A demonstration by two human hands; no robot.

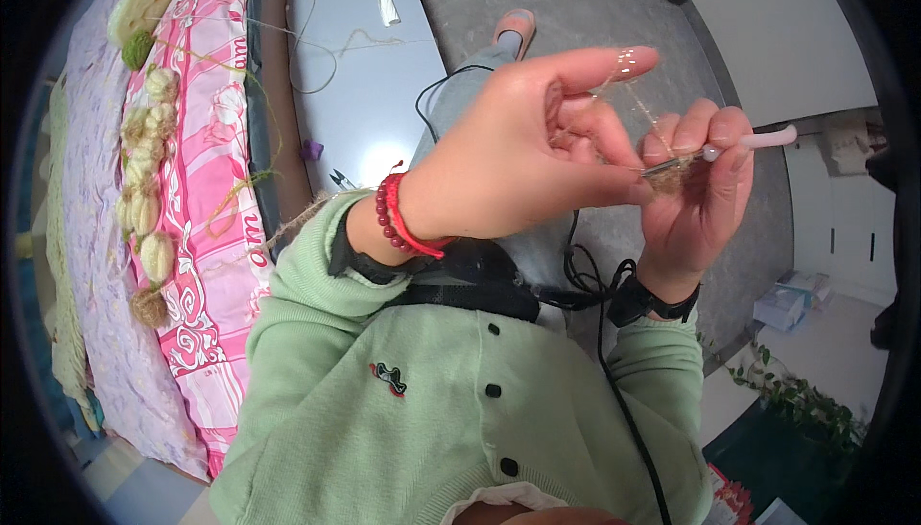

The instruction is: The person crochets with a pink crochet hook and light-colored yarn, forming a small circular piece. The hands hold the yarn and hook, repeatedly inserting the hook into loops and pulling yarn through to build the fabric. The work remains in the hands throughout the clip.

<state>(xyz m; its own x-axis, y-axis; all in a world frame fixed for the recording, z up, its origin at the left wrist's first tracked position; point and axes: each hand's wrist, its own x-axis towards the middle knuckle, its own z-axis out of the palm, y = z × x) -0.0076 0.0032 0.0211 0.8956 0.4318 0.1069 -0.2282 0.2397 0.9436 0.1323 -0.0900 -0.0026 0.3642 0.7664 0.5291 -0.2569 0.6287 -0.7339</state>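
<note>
My right hand (719,165) grips a crochet hook with a pale pink handle (768,138); its metal shaft points left towards my left thumb. A small piece of tan crochet work (668,183) hangs at the hook, partly hidden by the fingers. My left hand (547,133) pinches this piece near the hook's tip. Its index finger is raised, with thin light-brown yarn (651,116) wrapped round it and running down to the hook. Fuzzy yarn (298,217) also trails by my left sleeve towards the bed.
On the pink patterned bedding (216,136) lie several cream-and-tan crocheted pieces (147,158), a green yarn ball (137,50), a brown yarn ball (148,307) and a cream yarn bundle (147,3). Scissors (342,179) and a white twisted object (386,4) rest on the pale tabletop (360,107). A black cable (611,374) hangs before me.
</note>
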